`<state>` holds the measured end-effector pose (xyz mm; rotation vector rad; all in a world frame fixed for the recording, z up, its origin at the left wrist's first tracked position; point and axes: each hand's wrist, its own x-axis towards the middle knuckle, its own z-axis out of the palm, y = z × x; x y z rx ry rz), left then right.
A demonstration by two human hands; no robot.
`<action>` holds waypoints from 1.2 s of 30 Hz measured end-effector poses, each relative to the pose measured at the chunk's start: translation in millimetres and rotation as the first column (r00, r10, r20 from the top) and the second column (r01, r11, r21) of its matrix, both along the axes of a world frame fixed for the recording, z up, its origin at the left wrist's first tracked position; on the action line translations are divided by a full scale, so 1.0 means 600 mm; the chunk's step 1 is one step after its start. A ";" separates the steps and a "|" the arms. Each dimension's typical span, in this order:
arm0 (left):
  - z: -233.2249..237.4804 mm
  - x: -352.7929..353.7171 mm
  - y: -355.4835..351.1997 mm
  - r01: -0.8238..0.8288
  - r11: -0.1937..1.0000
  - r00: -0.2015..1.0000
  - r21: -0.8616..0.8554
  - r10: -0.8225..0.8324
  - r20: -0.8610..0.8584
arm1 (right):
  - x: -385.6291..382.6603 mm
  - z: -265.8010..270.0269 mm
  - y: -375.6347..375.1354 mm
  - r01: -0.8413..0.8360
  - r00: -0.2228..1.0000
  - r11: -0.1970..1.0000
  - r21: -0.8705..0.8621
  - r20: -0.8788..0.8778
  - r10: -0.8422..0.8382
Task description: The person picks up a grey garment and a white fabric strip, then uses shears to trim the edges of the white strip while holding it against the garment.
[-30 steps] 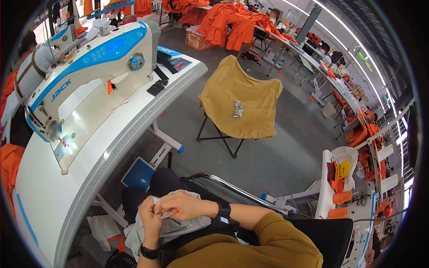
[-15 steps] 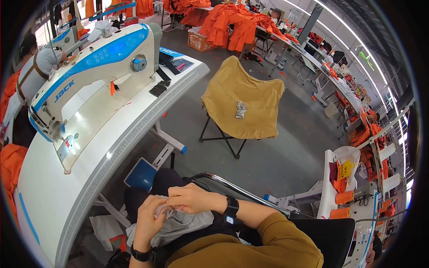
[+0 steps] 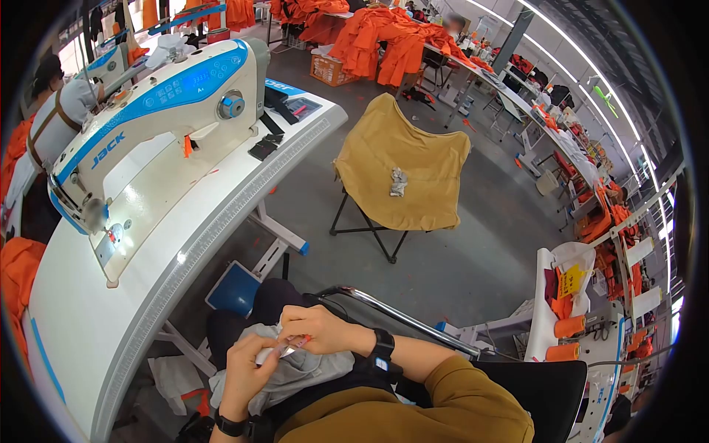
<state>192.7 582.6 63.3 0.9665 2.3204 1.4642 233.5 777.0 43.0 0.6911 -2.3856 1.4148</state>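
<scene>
My left hand (image 3: pixel 249 367) and my right hand (image 3: pixel 316 330) meet over my lap, both with fingers closed in a pinch. Between them is a small, shiny, pale piece with a reddish part (image 3: pixel 294 344); its kind is too small to make out. My fingers partly hide it. Grey cloth (image 3: pixel 314 375) lies bunched across my lap just under both hands.
On my left stands a white sewing table (image 3: pixel 140 321) carrying a JACK sewing machine (image 3: pixel 159 92). A tan folding chair (image 3: pixel 413 162) with a small crumpled item stands ahead. A chrome armrest (image 3: pixel 399 314) is beside me. Orange garments (image 3: pixel 384 40) pile up behind.
My fingers have shifted slightly around the small piece, and more of its shiny, reddish surface now shows. The grey cloth stays in my lap.
</scene>
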 end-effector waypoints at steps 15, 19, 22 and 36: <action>-0.021 0.000 0.009 -0.144 0.977 0.971 0.158 0.109 0.212 | 0.007 -0.010 -0.027 0.150 0.980 0.983 -0.110 0.147 -0.133; -0.018 0.006 0.012 -0.075 0.992 0.997 0.105 0.071 0.040 | 0.005 -0.019 -0.030 0.117 0.986 0.986 -0.121 0.129 -0.102; -0.010 0.013 0.015 -0.183 0.979 0.975 0.087 0.170 0.140 | 0.005 -0.013 -0.031 0.124 0.975 0.985 -0.120 0.197 -0.098; -0.011 0.008 0.012 -0.081 0.997 0.992 -0.015 0.079 -0.102 | 0.012 -0.024 -0.028 0.186 0.966 0.972 -0.140 0.208 -0.155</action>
